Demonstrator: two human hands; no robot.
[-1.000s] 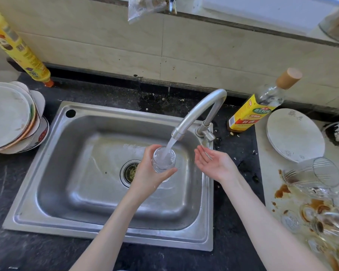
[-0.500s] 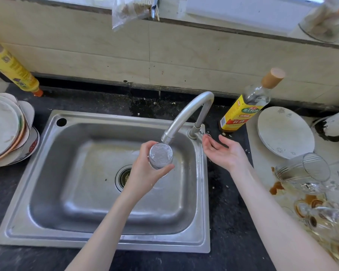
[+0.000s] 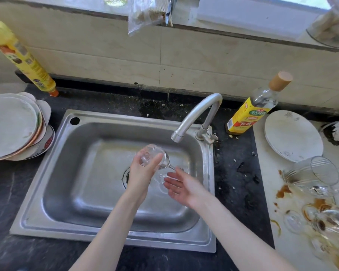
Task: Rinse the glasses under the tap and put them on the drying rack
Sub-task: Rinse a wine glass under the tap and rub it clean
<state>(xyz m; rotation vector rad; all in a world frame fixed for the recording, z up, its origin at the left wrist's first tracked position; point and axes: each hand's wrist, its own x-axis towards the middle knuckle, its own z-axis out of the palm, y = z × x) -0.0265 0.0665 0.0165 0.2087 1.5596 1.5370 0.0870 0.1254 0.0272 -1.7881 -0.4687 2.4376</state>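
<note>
So the left hand (image 3: 143, 173) is gripping a small clear drinking glass (image 3: 155, 156) over the middle of the stainless steel sink (image 3: 53, 173), fingers and thumb wrapped around it. The glass is tipped over on its side, and a thin stream of water is running out of it down to the right. It's sitting a bit below and to the left of the curved silver metal tap (image 3: 196, 116), not right under the spout. Can't tell from this angle whether the tap itself is running.

The right hand (image 3: 182, 187) is hanging loose just beside the glass, palm up, fingers relaxed and holding nothing, right about where the water is coming down. The round drain (image 3: 126, 177) is peeking out behind the left wrist.

Off to the right, on a pale, stained counter (image 3: 266, 173), a bunch of clear dirty glasses (image 3: 319, 192) is lying in a jumble with brown splotches around them, some on their sides. A round white plate (image 3: 292, 135) is sitting just behind those, and a clear bottle with a yellow label and tan cap (image 3: 252, 112) is standing near the tap base. On the left a stack of pale plates (image 3: 14, 128) is resting on the dark countertop (image 3: 8, 192), with a tall yellow bottle (image 3: 25, 59) leaning by the tiled wall.
</note>
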